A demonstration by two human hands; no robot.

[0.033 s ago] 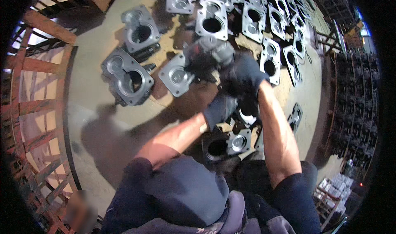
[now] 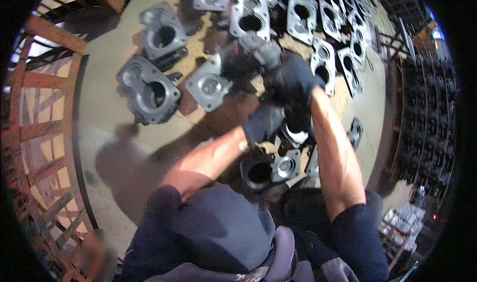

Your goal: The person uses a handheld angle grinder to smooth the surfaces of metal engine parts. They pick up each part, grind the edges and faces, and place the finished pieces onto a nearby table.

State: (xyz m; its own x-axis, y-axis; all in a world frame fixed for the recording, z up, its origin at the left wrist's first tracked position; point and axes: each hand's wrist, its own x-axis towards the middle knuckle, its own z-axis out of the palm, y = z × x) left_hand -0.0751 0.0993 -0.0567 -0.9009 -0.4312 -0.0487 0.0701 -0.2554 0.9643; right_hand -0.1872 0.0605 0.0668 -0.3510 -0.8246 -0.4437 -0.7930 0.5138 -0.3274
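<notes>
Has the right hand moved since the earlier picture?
No. The right hand sits at the same spot beside the square plate on the floor.

There is one view only, from a wide fisheye camera on the person's head. It looks steeply down past the dark-clothed chest and knees to the pale concrete floor (image 2: 104,98), close to the forearms. Straight lines curve near the dark round rim, and the grey cast-metal housings (image 2: 149,89) lie further ahead.

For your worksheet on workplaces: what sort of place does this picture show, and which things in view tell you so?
Probably a metalworking shop or factory floor. Many alike grey metal castings lie in rows on the concrete floor, and the gloved right hand holds a dark power tool.
</notes>
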